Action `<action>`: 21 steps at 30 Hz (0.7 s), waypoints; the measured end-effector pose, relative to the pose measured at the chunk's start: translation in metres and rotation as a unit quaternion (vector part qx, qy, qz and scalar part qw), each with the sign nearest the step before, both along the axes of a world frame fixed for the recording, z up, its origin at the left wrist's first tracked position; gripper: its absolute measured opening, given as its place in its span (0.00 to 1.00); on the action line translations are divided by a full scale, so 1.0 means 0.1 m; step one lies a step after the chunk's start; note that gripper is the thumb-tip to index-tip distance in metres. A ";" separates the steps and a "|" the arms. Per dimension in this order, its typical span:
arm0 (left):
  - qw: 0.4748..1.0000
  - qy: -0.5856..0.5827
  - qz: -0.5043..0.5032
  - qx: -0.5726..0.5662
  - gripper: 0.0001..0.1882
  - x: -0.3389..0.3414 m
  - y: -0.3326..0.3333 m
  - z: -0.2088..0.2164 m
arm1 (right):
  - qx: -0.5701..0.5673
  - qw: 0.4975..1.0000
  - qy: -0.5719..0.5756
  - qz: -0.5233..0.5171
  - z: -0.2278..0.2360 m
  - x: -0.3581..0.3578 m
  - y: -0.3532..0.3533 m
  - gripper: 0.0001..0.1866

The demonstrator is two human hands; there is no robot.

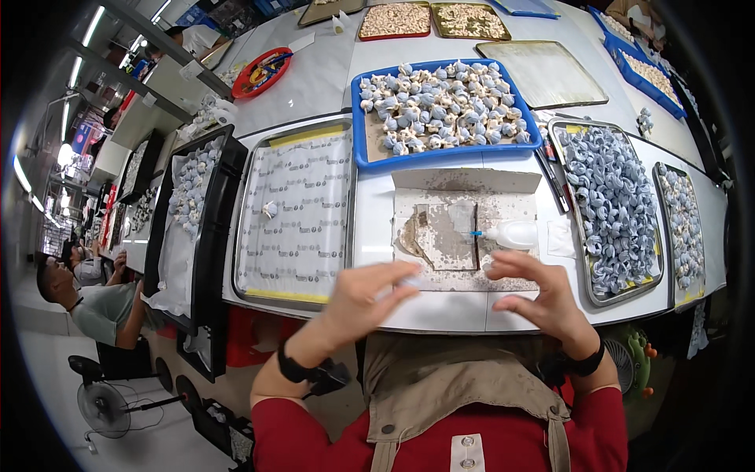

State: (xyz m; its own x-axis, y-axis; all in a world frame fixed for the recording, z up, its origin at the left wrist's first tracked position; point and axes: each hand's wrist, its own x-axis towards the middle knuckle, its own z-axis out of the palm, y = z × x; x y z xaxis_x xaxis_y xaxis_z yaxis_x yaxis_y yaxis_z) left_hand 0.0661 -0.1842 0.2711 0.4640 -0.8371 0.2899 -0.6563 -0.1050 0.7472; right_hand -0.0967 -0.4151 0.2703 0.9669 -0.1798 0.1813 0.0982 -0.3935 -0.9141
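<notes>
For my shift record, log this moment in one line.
left hand: blurred, grip unclear | right hand: open | ahead: stained cardboard, white bottle lying on it | lined tray: one small piece

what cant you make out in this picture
All in the head view:
1. Whatever the left hand may be pinching: motion blur at the fingertips.
2. Part of the cardboard's near right side: hidden behind the right hand.
3. Most of the blue tray's floor: covered by piled blue-and-cream pieces.
4. The co-worker at top right: cut off by the picture's upper edge.
</notes>
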 end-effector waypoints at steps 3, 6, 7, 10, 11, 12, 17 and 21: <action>0.927 -0.167 0.218 0.256 0.13 0.62 0.38 0.14 | -0.077 0.982 0.025 -0.169 -0.14 -0.09 -0.32 0.19; 0.878 -0.258 0.236 0.326 0.10 0.97 0.25 0.22 | -0.152 0.967 0.001 -0.204 -0.23 -0.02 -0.45 0.15; 0.890 -0.265 0.234 0.286 0.09 1.11 0.10 0.17 | -0.172 0.964 -0.005 -0.202 -0.22 0.01 -0.45 0.14; 0.930 -0.282 0.182 0.150 0.12 1.49 -0.58 -0.12 | -0.238 0.948 -0.021 -0.211 -0.19 0.15 -0.39 0.13; 0.934 -0.282 0.160 0.147 0.13 1.57 -0.80 -0.20 | -0.253 0.944 -0.014 -0.209 -0.25 0.16 -0.41 0.16; 0.939 -0.281 0.137 0.144 0.15 1.64 -0.98 -0.28 | -0.258 0.943 -0.008 -0.209 -0.28 0.17 -0.41 0.17; 0.972 -0.180 0.134 0.071 0.17 1.86 -1.17 -0.50 | -0.215 0.961 0.065 -0.163 -0.38 0.20 -0.46 0.21; 0.898 0.417 0.066 -0.120 0.15 1.24 -0.89 -0.15 | -0.229 0.958 0.081 -0.153 -0.40 0.07 -0.47 0.22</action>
